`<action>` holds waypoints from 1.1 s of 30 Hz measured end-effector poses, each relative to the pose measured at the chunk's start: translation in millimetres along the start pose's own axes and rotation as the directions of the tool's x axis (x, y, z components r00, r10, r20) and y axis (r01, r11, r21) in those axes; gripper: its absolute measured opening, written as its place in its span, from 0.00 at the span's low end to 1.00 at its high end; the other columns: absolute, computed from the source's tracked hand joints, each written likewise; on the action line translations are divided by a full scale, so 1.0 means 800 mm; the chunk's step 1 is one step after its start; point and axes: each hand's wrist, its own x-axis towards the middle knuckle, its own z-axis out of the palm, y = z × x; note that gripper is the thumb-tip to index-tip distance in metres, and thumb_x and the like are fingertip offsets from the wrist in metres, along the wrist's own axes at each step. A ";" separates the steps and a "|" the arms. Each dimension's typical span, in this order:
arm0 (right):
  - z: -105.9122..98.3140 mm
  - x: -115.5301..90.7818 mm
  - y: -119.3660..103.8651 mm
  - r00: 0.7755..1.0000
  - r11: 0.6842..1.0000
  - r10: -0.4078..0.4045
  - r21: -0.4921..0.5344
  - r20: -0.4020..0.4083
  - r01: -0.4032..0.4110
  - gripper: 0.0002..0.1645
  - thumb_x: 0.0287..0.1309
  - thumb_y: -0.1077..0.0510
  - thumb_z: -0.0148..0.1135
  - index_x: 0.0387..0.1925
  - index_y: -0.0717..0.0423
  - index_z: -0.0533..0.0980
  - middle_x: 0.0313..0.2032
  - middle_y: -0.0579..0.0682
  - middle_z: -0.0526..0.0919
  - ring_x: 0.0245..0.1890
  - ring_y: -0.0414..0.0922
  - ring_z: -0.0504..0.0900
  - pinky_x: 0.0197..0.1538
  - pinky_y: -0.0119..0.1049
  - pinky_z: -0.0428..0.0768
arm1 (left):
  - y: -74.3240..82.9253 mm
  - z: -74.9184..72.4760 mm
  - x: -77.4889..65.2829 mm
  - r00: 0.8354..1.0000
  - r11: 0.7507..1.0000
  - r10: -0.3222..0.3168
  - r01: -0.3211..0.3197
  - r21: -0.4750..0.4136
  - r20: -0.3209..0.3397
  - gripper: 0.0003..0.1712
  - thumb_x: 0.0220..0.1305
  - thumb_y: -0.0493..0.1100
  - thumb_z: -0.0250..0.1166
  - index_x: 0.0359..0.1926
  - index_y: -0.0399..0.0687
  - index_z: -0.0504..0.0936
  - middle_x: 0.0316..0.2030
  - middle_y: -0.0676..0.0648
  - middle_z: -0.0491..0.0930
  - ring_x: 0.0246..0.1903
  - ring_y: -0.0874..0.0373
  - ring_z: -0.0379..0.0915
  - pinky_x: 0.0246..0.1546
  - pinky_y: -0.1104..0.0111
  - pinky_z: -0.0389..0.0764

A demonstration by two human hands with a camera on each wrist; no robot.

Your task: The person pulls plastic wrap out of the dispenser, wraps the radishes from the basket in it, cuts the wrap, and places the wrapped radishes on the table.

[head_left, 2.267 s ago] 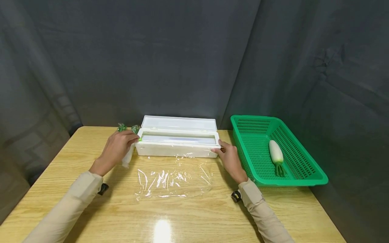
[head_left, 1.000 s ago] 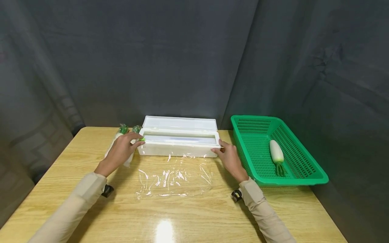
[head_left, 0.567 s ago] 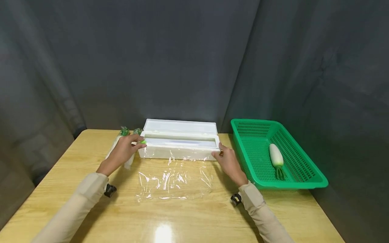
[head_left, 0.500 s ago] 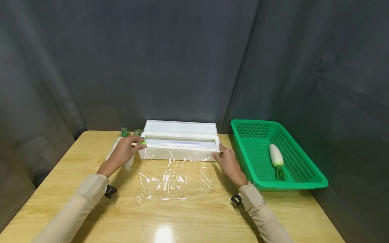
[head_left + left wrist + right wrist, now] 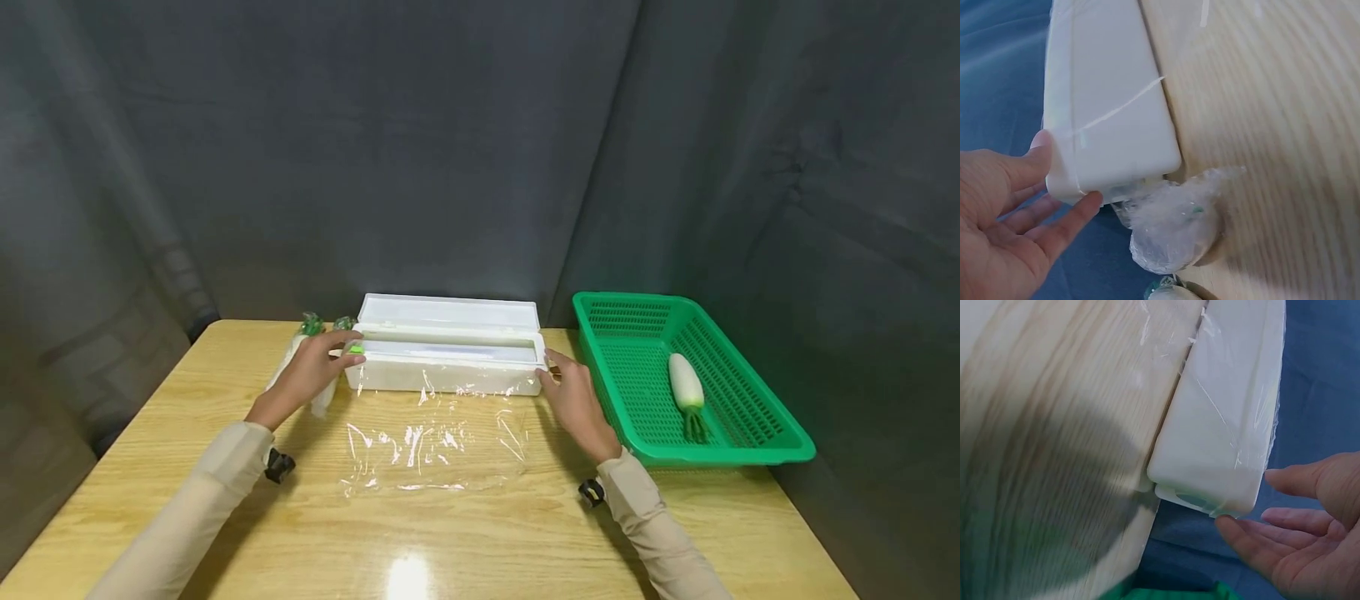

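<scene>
A long white cling film box (image 5: 442, 375) lies on the table with its lid (image 5: 450, 312) tipped back. Clear cling film (image 5: 435, 454) runs from its front onto the wood. My left hand (image 5: 306, 375) is at the box's left end, thumb and fingers parted around the corner by a green tab (image 5: 357, 349). In the left wrist view its fingertips touch the corner. My right hand (image 5: 577, 404) is at the right end; in the right wrist view a fingertip touches the lower corner, while thumb contact is unclear. Neither hand's fingers are curled around anything.
Two film-wrapped white radishes (image 5: 324, 400) with green tops lie left of the box, partly behind the left hand. On the right stands a green plastic basket (image 5: 637, 437) holding one unwrapped white radish (image 5: 686, 382). A dark curtain (image 5: 450, 150) hangs behind the table.
The right thumb has slid off the box's front toward its end. The left fingers, earlier close around the green tab, have spread so more of it shows. Box and film stay put.
</scene>
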 end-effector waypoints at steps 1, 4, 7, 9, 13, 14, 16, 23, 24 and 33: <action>-0.001 0.000 0.000 1.000 1.000 -0.003 -0.006 -0.007 0.003 0.24 0.67 0.68 0.67 0.62 0.73 0.77 0.55 0.70 0.85 0.48 0.65 0.88 0.51 0.56 0.86 | 0.000 0.000 0.001 1.000 1.000 -0.008 0.008 -0.006 0.011 0.25 0.71 0.37 0.69 0.65 0.32 0.78 0.64 0.28 0.77 0.59 0.31 0.78 0.54 0.44 0.84; -0.003 0.000 -0.001 1.000 1.000 -0.003 -0.019 -0.008 0.003 0.23 0.68 0.67 0.66 0.62 0.72 0.77 0.56 0.70 0.84 0.47 0.64 0.88 0.50 0.56 0.87 | -0.001 0.000 0.003 0.999 1.000 -0.031 0.031 0.000 0.026 0.26 0.71 0.38 0.69 0.66 0.32 0.78 0.65 0.28 0.76 0.59 0.28 0.78 0.55 0.42 0.83; -0.008 -0.003 -0.007 1.000 1.000 -0.010 -0.029 -0.015 0.010 0.24 0.68 0.66 0.66 0.62 0.72 0.77 0.56 0.70 0.84 0.47 0.64 0.88 0.50 0.57 0.86 | -0.003 0.000 0.004 0.998 0.999 -0.049 0.048 0.009 0.028 0.27 0.71 0.38 0.70 0.66 0.31 0.77 0.66 0.27 0.75 0.60 0.25 0.76 0.56 0.40 0.81; -0.015 -0.006 -0.013 0.999 0.999 -0.030 -0.040 -0.026 0.029 0.24 0.68 0.66 0.66 0.62 0.73 0.77 0.56 0.71 0.83 0.46 0.65 0.88 0.49 0.59 0.86 | -0.002 0.001 0.005 0.997 0.998 -0.063 0.063 0.010 0.032 0.28 0.70 0.38 0.70 0.67 0.31 0.76 0.67 0.27 0.73 0.61 0.24 0.75 0.56 0.40 0.81; -0.035 -0.008 -0.026 0.995 0.995 -0.083 -0.063 -0.060 0.079 0.23 0.68 0.67 0.67 0.61 0.74 0.78 0.54 0.72 0.84 0.44 0.65 0.88 0.47 0.61 0.86 | 0.001 0.000 0.007 0.994 0.996 -0.090 0.089 0.017 0.057 0.30 0.71 0.38 0.70 0.69 0.29 0.74 0.69 0.27 0.71 0.60 0.24 0.76 0.55 0.42 0.82; -0.040 -0.008 -0.028 0.993 0.994 -0.094 -0.071 -0.068 0.089 0.22 0.68 0.67 0.66 0.61 0.73 0.78 0.54 0.72 0.84 0.43 0.65 0.88 0.46 0.61 0.86 | 0.002 -0.001 0.008 0.993 0.995 -0.098 0.096 0.024 0.066 0.31 0.71 0.38 0.69 0.69 0.29 0.73 0.69 0.27 0.70 0.59 0.25 0.76 0.55 0.42 0.83; -0.050 -0.006 -0.031 0.992 0.993 -0.100 -0.076 -0.073 0.095 0.22 0.69 0.67 0.66 0.61 0.73 0.78 0.52 0.72 0.85 0.43 0.65 0.89 0.45 0.61 0.86 | 0.006 -0.003 0.010 0.990 0.994 -0.108 0.105 0.039 0.086 0.32 0.72 0.39 0.68 0.70 0.28 0.72 0.70 0.26 0.69 0.59 0.25 0.76 0.55 0.43 0.82; -0.080 -0.002 -0.027 0.997 0.994 -0.070 -0.085 -0.026 0.068 0.21 0.72 0.66 0.63 0.62 0.73 0.77 0.56 0.71 0.84 0.45 0.65 0.88 0.46 0.59 0.87 | 0.013 -0.012 0.012 0.979 0.989 -0.143 0.135 0.063 0.146 0.32 0.73 0.41 0.67 0.71 0.28 0.71 0.70 0.26 0.69 0.59 0.26 0.76 0.54 0.43 0.83; -0.085 -0.002 -0.027 0.997 0.994 -0.069 -0.090 -0.022 0.067 0.21 0.72 0.66 0.63 0.62 0.73 0.77 0.56 0.71 0.84 0.45 0.65 0.88 0.47 0.59 0.87 | 0.013 -0.013 0.013 0.979 0.989 -0.143 0.135 0.066 0.148 0.32 0.73 0.41 0.68 0.71 0.28 0.71 0.69 0.26 0.69 0.59 0.26 0.77 0.54 0.44 0.84; -0.142 -0.008 -0.029 0.997 0.993 -0.002 -0.121 0.071 0.010 0.23 0.76 0.60 0.59 0.66 0.67 0.76 0.63 0.69 0.80 0.53 0.68 0.84 0.47 0.61 0.85 | 0.020 -0.016 0.017 0.981 0.992 -0.109 0.098 0.073 0.160 0.29 0.72 0.38 0.69 0.66 0.24 0.75 0.66 0.27 0.73 0.53 0.27 0.82 0.49 0.45 0.86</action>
